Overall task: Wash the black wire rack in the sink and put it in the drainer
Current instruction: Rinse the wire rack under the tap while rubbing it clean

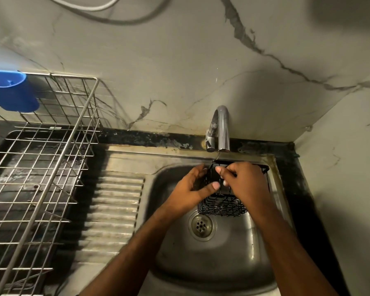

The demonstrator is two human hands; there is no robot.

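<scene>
The black wire rack (222,205) is held over the steel sink (201,263), just below the tap spout (222,129). My left hand (192,189) grips its left side, thumb laid across the front. From the right, my right hand (246,182) curls its fingers round the rack's upper part. The hands hide much of the rack; its mesh bottom and a back corner show. A thin stream of water falls from the spout onto the rack. The metal wire drainer (36,167) stands at the left on a dark tray.
A ribbed steel draining board (113,212) lies between drainer and basin. The sink's drain (201,225) sits under the rack. A blue plastic holder (11,92) hangs on the drainer's back rim. Marble wall panels close in behind and at the right.
</scene>
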